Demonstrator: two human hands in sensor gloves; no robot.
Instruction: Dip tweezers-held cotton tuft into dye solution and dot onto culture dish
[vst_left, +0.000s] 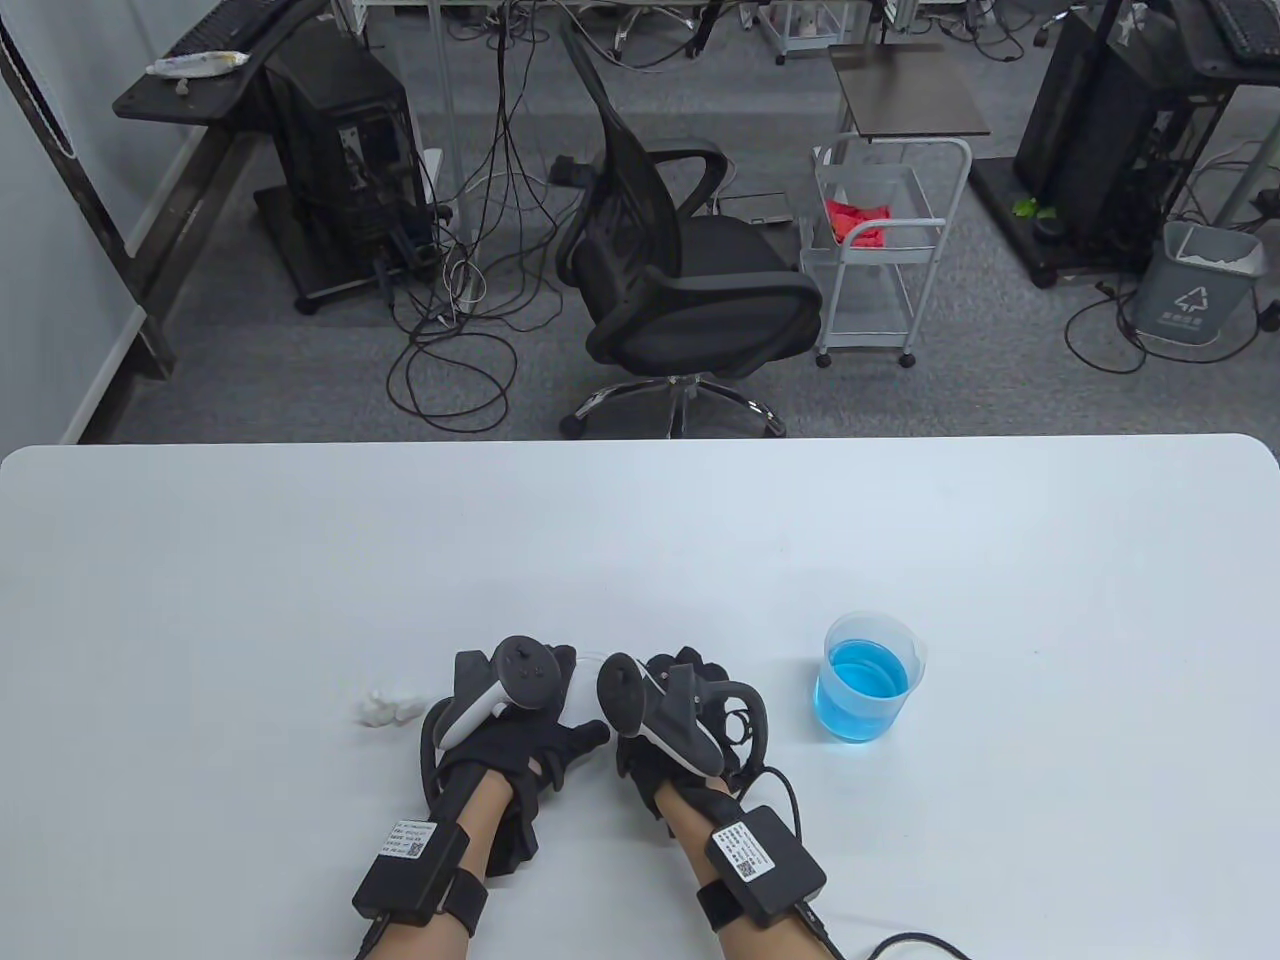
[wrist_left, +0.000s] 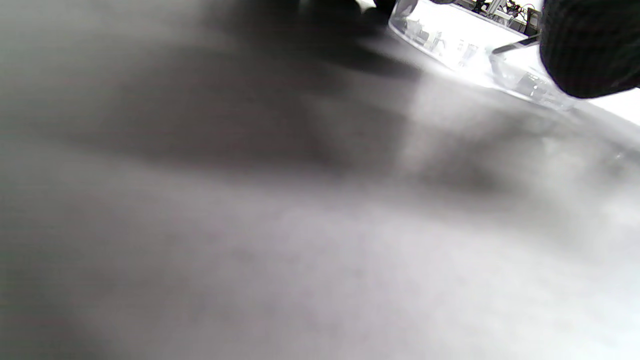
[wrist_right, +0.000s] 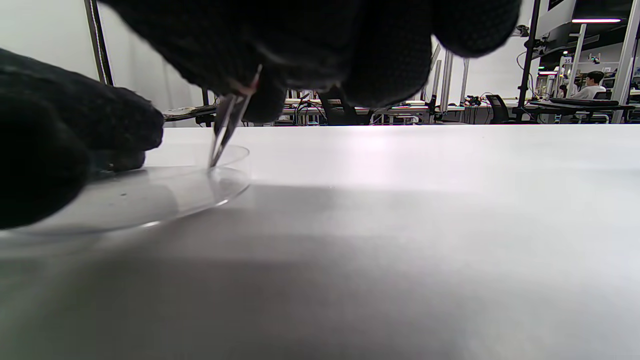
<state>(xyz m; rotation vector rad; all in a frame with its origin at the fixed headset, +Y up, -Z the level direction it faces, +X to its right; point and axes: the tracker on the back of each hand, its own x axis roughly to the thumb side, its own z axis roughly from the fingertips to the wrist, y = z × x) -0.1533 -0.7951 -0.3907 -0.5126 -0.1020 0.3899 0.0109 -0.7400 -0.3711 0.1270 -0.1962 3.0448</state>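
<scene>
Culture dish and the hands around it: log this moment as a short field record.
dish: clear culture dish, flat on the white table
right hand: holds tweezers, tips down at the dish
left hand: rests at the dish's edge
cotton on tips: cannot tell
dye: blue, in beaker, right of the hands
spare cotton: left of the hands

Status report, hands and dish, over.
Right hand grips tweezers, tips at dish. Left hand rests on dish. No tuft visible at tips. Nothing blocking.
</scene>
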